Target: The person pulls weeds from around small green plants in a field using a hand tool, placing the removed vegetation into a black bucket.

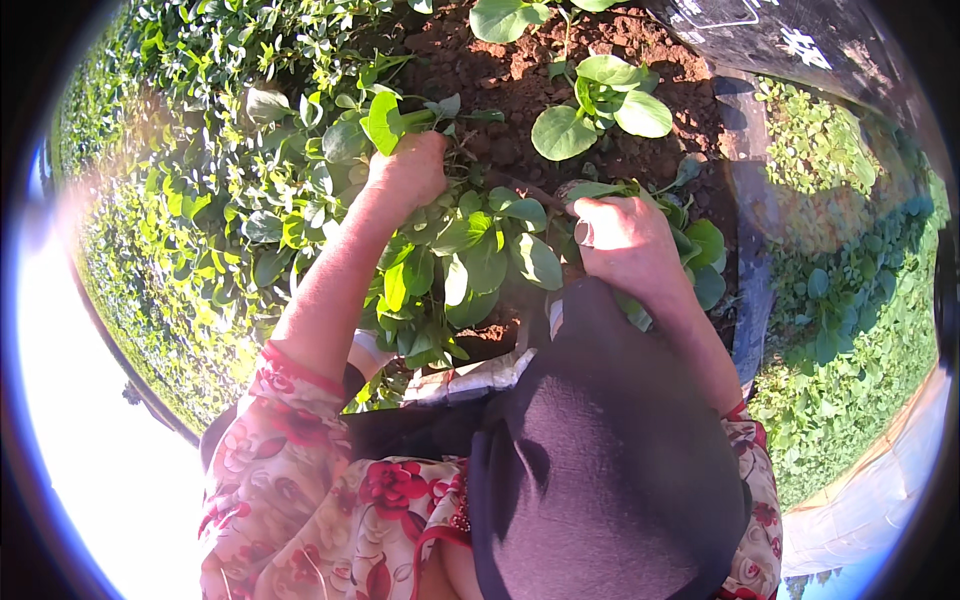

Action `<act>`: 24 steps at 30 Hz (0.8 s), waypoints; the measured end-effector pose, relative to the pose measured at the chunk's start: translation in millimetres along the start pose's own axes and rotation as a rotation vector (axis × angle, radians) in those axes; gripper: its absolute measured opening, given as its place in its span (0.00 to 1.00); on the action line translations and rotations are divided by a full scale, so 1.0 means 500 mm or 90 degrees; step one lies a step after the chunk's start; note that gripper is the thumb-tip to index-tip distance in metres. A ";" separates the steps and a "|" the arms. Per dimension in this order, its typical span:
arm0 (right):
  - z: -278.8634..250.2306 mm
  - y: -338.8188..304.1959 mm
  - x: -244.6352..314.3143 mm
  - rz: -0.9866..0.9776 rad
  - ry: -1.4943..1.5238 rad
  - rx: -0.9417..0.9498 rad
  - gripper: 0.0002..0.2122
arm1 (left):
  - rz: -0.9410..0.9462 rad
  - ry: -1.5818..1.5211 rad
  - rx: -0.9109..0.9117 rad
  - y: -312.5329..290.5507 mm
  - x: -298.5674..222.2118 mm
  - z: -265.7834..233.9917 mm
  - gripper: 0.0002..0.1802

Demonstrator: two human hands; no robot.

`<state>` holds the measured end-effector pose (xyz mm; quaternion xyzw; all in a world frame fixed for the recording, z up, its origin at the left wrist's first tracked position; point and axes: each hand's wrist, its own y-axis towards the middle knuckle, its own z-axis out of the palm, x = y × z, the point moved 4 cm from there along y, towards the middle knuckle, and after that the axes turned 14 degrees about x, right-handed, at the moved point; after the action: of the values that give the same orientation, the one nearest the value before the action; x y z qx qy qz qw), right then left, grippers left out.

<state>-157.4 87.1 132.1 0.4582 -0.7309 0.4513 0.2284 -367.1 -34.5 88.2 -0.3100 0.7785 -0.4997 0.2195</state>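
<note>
My left hand [410, 172] is closed among the leafy greens, left of the bare soil. A bright green leaf [383, 122] and its pale stem stick out above the fist, which grips this plant. To the right, my right hand [630, 240] is also closed, with a small, dull, ring-like piece [584, 233] by its thumb. A thin brownish strip [525, 190] runs from near its fingers toward the left hand; what the fingers hold is mostly hidden. Between and below my hands stands a clump of broad-leaved greens [480, 250].
A young leafy plant [600, 105] grows in reddish-brown soil [640, 35] beyond my right hand. Dark plastic sheeting [820, 45] lies at the far right. Dense greenery [170, 210] spreads on the left. Dark grey cloth [610, 450] blocks the lower middle of the view.
</note>
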 end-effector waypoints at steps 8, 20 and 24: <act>0.000 0.016 0.038 -0.059 -0.032 0.095 0.03 | 0.001 -0.002 0.021 0.001 -0.008 0.011 0.18; 0.004 0.035 0.086 -0.090 -0.097 0.079 0.03 | 0.009 0.202 0.155 0.029 -0.025 0.069 0.12; 0.009 0.058 0.104 -0.154 -0.075 0.086 0.05 | 0.017 0.180 0.124 0.023 -0.002 0.070 0.12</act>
<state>-207.2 63.9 155.7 0.5828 -0.6508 0.4408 0.2062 -346.8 -52.7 63.5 -0.2038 0.7536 -0.6083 0.1435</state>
